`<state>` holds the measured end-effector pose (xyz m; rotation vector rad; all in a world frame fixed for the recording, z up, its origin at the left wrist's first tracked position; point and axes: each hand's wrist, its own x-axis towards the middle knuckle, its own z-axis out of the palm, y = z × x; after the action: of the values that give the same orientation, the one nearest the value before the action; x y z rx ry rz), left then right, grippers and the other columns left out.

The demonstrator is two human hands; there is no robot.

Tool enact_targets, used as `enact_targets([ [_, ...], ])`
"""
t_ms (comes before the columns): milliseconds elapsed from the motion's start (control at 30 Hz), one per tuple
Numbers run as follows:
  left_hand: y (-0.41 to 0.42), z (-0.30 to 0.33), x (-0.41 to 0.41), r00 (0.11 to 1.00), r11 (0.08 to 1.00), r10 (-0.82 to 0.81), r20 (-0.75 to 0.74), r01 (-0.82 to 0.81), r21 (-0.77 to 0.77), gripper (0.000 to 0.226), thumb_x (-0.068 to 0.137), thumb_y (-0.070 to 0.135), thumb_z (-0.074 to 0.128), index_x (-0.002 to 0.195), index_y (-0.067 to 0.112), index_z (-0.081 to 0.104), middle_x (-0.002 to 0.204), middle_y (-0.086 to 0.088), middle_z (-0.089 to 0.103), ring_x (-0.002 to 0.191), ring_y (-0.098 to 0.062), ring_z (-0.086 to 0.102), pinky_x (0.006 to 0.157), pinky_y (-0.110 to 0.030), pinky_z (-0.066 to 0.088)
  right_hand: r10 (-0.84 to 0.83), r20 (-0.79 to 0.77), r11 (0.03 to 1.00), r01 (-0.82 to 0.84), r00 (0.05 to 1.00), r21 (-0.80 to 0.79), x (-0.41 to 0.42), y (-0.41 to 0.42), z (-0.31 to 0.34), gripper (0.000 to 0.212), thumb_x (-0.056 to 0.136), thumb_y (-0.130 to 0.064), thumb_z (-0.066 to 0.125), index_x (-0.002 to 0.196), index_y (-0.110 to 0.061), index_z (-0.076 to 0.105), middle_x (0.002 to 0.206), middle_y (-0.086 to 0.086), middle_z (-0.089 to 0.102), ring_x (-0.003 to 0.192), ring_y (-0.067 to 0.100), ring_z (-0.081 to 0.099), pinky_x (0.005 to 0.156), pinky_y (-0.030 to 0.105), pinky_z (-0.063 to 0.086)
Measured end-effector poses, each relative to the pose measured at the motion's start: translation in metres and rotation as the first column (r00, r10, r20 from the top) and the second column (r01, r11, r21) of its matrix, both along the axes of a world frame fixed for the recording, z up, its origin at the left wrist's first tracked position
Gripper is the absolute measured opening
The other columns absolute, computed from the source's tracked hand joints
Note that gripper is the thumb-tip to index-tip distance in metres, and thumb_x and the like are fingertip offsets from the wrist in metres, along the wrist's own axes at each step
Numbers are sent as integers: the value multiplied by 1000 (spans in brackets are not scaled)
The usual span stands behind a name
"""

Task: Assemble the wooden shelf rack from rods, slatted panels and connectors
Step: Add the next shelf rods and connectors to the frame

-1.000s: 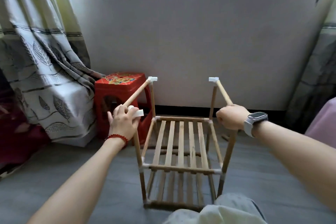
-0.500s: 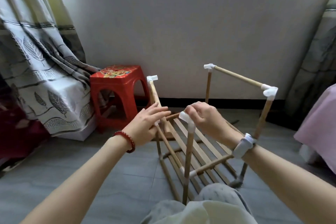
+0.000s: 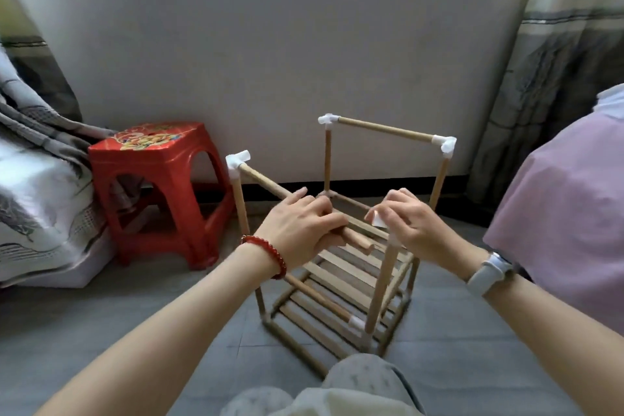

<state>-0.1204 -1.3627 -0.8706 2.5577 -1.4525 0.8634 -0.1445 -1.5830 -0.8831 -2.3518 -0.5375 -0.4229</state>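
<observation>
The wooden shelf rack [image 3: 341, 280] stands on the grey floor in front of me, turned at an angle, with two slatted panels [image 3: 351, 263] inside its frame. My left hand [image 3: 300, 230] grips the top left rod [image 3: 263, 181], whose near end [image 3: 366, 248] hangs free. That rod's far end sits in a white connector [image 3: 236, 159]. My right hand [image 3: 410, 223] holds a white connector [image 3: 378, 218] on top of the near upright rod [image 3: 381, 284]. The far top rod [image 3: 385, 128] joins two white corner connectors.
A red plastic stool [image 3: 158, 186] stands left of the rack against the white wall. A patterned curtain [image 3: 37, 199] drapes at far left, and pink bedding [image 3: 567, 213] fills the right. My knee [image 3: 364, 382] sits just before the rack.
The rack has been turned further and the view has tilted down. My left hand has closed on the top left rod, and my right hand has lifted the connector end away from it.
</observation>
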Motion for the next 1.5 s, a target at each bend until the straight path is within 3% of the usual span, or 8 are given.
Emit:
enact_targets([
  [67,-37,0,5,999,1000,8,-54,-9,-17,22,91,35,54,104,21,65,93,-4,61,82,-22,59,80,-36,47,-109,-97,984,121,989,128,1,-28,2,38,100,-13,39,77,-10,70,80,2,51,86,17,45,80,17,35],
  [200,-89,1,24,992,996,88,-93,-89,1,33,95,48,34,114,30,55,99,3,54,87,-17,53,69,-28,31,-287,-122,945,302,950,125,7,-61,4,42,100,-12,34,75,7,61,74,8,51,76,15,46,73,24,32],
  [367,-98,-11,36,991,998,51,-122,-55,-25,30,95,47,38,111,31,56,96,4,56,82,-17,56,68,-28,30,-331,-86,936,339,940,95,13,-71,-1,42,100,-16,33,76,7,58,73,12,54,73,17,46,70,27,34],
  [567,-99,-14,44,991,998,49,-128,-55,-44,29,94,47,40,110,30,59,94,4,58,79,-17,56,69,-28,32,-389,-53,917,392,920,72,12,-73,-4,40,101,-20,33,65,-13,49,69,3,49,70,13,45,69,32,36],
  [767,-96,-1,56,985,989,48,-165,-71,-133,27,93,44,44,106,27,61,84,5,52,63,-15,45,65,-27,28,-418,-22,908,418,908,-17,11,-72,-2,41,100,-22,32,59,-23,36,63,-7,41,65,6,41,58,24,27],
  [900,-94,-6,56,981,998,57,-186,-55,14,30,94,47,38,112,32,57,90,7,50,69,-9,41,68,-26,29,-434,-34,900,431,900,-68,13,-69,-1,41,101,-24,30,60,-24,36,64,-7,41,67,3,41,58,24,25],
  [1200,-87,-2,58,976,998,43,-214,-52,-38,27,94,43,44,110,30,60,85,10,42,65,-10,40,67,-24,27,-472,13,869,468,881,-162,11,-55,-1,41,101,-27,26,61,-25,34,65,-7,42,64,3,41,53,14,22],
  [1500,-82,2,60,959,1000,-8,-284,0,-28,27,93,38,49,113,25,62,87,7,46,66,-8,39,66,-24,27,-490,28,840,481,871,-251,9,-43,5,40,101,-30,23,62,-26,29,63,-8,39,72,15,38,59,29,25],
])
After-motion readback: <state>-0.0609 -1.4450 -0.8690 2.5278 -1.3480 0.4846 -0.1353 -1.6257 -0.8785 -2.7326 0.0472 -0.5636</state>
